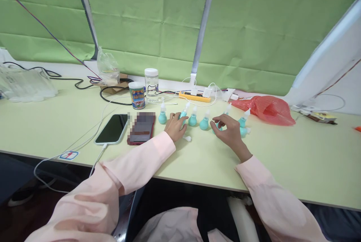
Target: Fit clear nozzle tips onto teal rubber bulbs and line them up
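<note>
Several teal bulb nasal aspirators with clear tips stand in a loose row on the table. My left hand [176,126] has its fingers curled round one tilted aspirator [183,115]. Below that hand a clear tip [187,138] lies on the table, its other end hidden. My right hand [228,131] curves its thumb and fingers about another teal aspirator [217,125], mostly covered by the hand. Between the hands stand two upright aspirators [204,122]. One more aspirator [162,117] stands left of my left hand; right of my right hand, one lies on its side [244,132].
Two phones, one white-edged [112,129] and one red-cased [141,129], lie at left. Behind them are a noodle cup [137,96] and a clear bottle [152,87]. A yellow power strip [194,97] and a red plastic bag [270,110] lie farther back. Cables cross the left side.
</note>
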The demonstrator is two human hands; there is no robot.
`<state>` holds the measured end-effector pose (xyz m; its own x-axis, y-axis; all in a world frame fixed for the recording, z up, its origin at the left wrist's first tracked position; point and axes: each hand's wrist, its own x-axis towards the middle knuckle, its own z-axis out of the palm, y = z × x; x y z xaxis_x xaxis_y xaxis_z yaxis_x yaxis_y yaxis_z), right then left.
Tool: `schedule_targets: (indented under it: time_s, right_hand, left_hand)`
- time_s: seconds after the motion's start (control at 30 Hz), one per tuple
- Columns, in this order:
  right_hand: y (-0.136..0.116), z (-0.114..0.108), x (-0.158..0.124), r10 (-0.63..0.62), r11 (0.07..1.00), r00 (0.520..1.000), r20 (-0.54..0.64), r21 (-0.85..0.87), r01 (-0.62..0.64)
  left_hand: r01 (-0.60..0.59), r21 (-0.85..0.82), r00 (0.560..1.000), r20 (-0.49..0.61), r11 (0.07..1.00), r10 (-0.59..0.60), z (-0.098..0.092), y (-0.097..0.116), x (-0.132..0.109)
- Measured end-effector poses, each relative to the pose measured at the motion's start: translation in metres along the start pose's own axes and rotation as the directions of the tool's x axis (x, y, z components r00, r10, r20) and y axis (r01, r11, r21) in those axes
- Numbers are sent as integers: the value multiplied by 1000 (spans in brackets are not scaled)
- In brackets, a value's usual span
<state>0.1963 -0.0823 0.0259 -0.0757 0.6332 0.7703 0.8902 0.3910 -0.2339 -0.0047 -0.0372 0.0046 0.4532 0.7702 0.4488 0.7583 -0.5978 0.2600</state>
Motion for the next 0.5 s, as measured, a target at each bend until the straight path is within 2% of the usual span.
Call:
schedule_targets:
  time_s: [0.1,0.17,0.23,0.3,0.37,0.43,0.5]
  right_hand:
    - [-6,1,-3,-35,997,999,-7,70,35]
    - [-13,3,-5,-65,989,998,10,134,63]
    - [-18,5,-8,-100,977,994,53,196,88]
    - [-22,10,-11,-132,968,986,100,227,107]
    - [-23,14,-14,-146,966,978,147,236,109]
    - [-23,17,-16,-137,966,973,187,243,90]
    - [-23,18,-17,-129,965,967,220,254,71]
  left_hand:
    - [-40,-81,986,-162,996,26,-9,8,-3]
    - [-128,-149,971,-219,981,93,-15,15,-8]
    - [-226,-221,962,-204,949,181,-20,21,-13]
    - [-303,-310,952,-134,901,275,-23,26,-18]
    - [-327,-410,943,-77,851,325,-23,30,-22]
    - [-281,-510,956,-71,813,286,-20,31,-24]
    - [-181,-612,983,-90,770,159,-17,31,-23]
